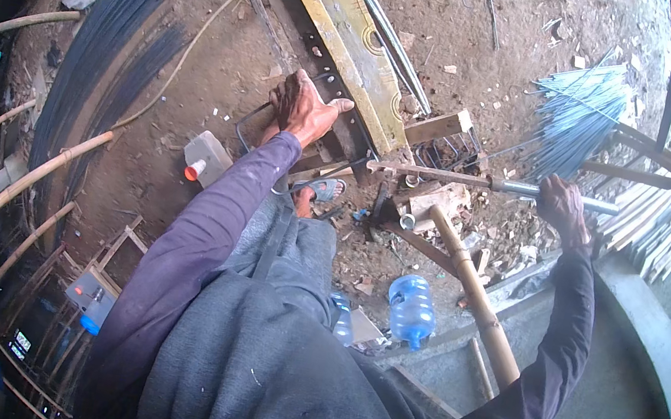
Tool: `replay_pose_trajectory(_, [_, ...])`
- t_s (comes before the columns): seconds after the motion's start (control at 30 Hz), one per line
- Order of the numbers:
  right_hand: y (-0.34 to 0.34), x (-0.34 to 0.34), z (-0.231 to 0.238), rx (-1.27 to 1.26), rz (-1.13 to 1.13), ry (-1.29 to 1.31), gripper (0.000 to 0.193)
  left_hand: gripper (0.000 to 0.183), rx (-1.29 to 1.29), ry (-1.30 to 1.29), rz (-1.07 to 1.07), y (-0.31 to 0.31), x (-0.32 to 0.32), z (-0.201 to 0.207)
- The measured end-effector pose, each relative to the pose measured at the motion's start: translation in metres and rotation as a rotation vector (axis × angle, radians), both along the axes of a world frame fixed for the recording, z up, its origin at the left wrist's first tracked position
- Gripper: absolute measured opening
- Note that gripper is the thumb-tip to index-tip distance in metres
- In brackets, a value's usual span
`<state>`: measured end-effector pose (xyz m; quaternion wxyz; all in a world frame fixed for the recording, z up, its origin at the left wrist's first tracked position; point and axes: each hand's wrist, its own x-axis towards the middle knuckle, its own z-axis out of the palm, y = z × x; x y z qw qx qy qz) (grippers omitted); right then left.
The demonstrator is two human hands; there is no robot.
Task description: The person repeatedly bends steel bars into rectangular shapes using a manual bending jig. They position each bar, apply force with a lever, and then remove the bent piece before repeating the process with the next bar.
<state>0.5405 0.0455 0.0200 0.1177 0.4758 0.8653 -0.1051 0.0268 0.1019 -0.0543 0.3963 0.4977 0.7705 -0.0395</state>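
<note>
My right hand (562,209) is closed round the pipe handle of a long steel bending bar (446,176). The bar lies crosswise, its rusty flat end over the near end of a work board. My left hand (309,111) rests on the dark edge of that board, thumb and fingers apart. Under and beside it runs a thin bent steel rod (243,126); the fingers partly hide the rod. A dark plank with pegs and holes (334,82) lies along a yellow moulded beam (344,44), just beyond my left hand.
Long dark rods (123,27) curve along the left. A bundle of cut rods (580,108) lies at right. Blue water bottles (411,311) stand near my legs. A bamboo pole (475,297) slants beside my right arm. A white jug (207,159) with an orange cap sits left.
</note>
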Motion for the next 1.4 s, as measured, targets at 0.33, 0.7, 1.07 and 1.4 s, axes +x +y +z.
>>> replay_pose_trajectory(0.33, [-0.015,0.000,-0.008,0.013,-0.030,0.036,0.009,0.127,-0.022,-0.156,0.038,-0.002,0.000,0.003])
replay_pose_trajectory(0.7, [-0.048,-0.007,-0.046,0.183,-0.241,-0.003,0.010,0.131,0.067,-0.101,-0.046,-0.010,-0.006,-0.025])
replay_pose_trajectory(1.07, [-0.090,-0.028,-0.080,0.189,-0.484,-0.073,0.013,0.135,0.221,-0.066,-0.014,-0.016,-0.015,-0.072])
replay_pose_trajectory(1.4, [-0.259,-0.089,-0.143,0.164,-0.912,-0.077,0.010,0.134,0.189,-0.213,0.027,-0.018,-0.011,-0.052])
